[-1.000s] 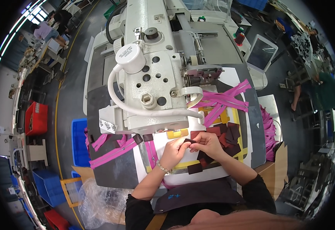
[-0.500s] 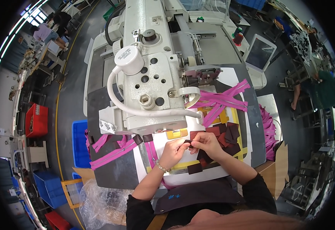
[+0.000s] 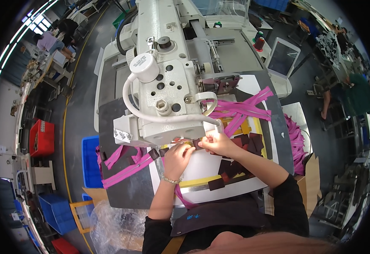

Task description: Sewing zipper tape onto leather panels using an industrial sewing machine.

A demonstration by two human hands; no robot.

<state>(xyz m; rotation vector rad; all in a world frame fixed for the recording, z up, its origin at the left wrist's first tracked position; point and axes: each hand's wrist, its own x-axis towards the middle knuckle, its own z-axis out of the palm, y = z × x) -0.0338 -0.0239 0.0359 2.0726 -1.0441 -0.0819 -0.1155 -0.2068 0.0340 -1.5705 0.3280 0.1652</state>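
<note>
Both hands are under the head of a white industrial sewing machine. My right hand pinches a small dark fabric patch by its right side, at the front of the machine head. Close by on the left, my left hand is closed with its fingertips together; what they hold, if anything, is hidden. A pink zipper with dark end patches lies to the left. More pink zippers cross each other on the right, and several dark red and brown patches are scattered below them.
A white board with yellow tape covers the work surface. Blue bins and crumpled clear plastic are at the left. Bundled pink zippers hang at the right, near a cardboard box and a screen.
Both hands have moved forward, up to the machine head, and slightly apart. The dark patch held between them has gone along, now in my right hand's pinch.
</note>
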